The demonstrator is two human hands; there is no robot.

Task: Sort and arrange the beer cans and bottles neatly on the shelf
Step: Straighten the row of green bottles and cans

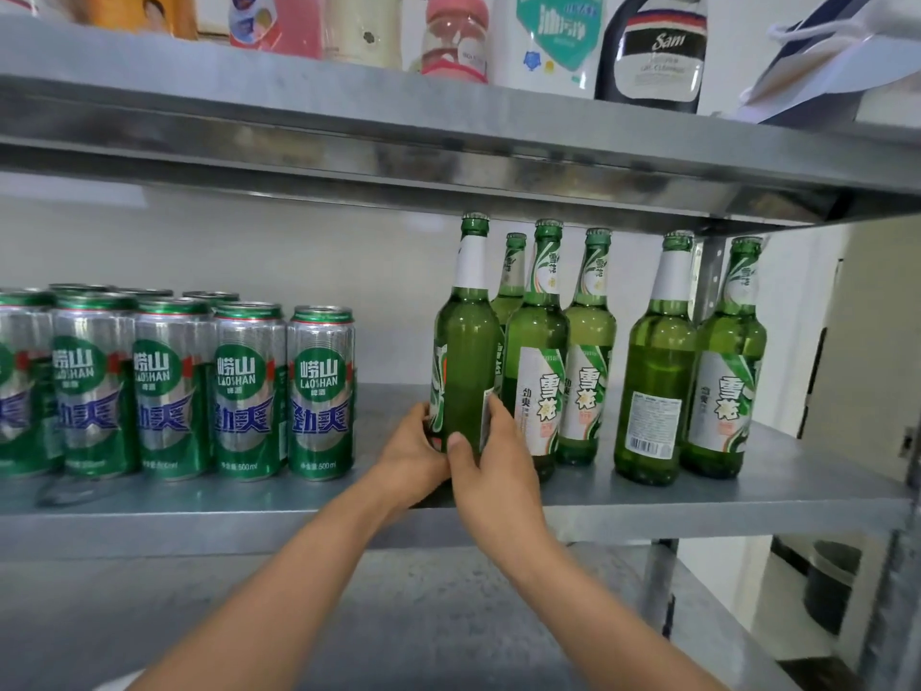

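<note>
Two bare forearms reach up from 6 o'clock and meet at frame centre. Left hand wraps the lower body of a green beer bottle from its 9 o'clock side; right hand clasps the same bottle, thumb across the front, fingers round the 3 o'clock side over the label edge. Both grips firm on the glass. Bottle near upright, cap on; base hidden behind the hands, so cannot tell whether it sits on the middle shelf or is lifted off it. Below, at 6 o'clock, a lower metal shelf; dark bin on the floor at 4 o'clock. Just beside the held bottle at 3 o'clock, three more green bottles bunched together, one set behind the others. Further toward 3 o'clock, apart from those, a pair of bottles, the left one showing its back label. At 9 o'clock, well apart from the held bottle, silver-green Laoshan cans stand in a tidy front row with more behind. Overhead at 12 o'clock, the upper shelf carries a pink bottle and a dark jug.
</note>
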